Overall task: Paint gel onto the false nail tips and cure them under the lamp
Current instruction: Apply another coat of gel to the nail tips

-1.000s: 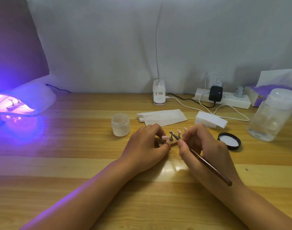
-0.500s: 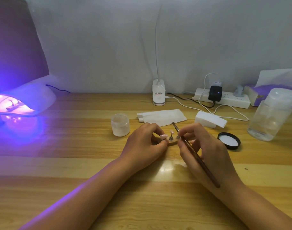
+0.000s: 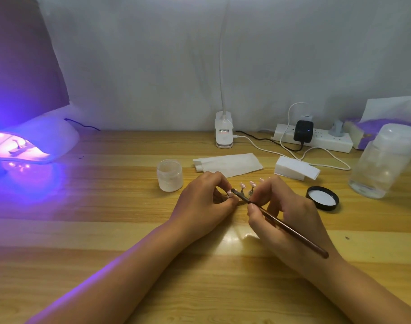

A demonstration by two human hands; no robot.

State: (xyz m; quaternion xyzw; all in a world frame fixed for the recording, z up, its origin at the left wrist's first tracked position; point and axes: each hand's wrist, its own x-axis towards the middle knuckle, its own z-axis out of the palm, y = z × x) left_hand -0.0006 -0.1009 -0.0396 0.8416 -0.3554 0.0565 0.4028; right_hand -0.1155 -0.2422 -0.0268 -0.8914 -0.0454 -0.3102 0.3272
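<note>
Fingers of the left hand [image 3: 203,202] are curling in, thumb and forefinger pinching the left end of the small stand [image 3: 250,192] that is carrying the nail tips [image 3: 243,184]. Right hand [image 3: 286,213] fingers are gripping a brush [image 3: 288,229] like a pen, with its head touching the leftmost tip beside the left thumb.

Sweeping across the table [image 3: 106,230]: a curing lamp [image 3: 36,141] is glowing purple at the far left, well apart from the hands, and something dark is sitting inside it, too blurred to tell. An open jar [image 3: 169,175] is standing upright just left of the left hand. A folded wipe [image 3: 230,163] is lying behind the hands, near a white clip base [image 3: 223,133] at the wall. The nail tips are standing in a row between the two hands, centre table. A white block [image 3: 295,170] is lying behind the right hand, a black lid [image 3: 323,198] is lying just right of it, and a power strip [image 3: 316,139] is sitting by the wall. A clear bottle [image 3: 382,162] is standing at the far right.
</note>
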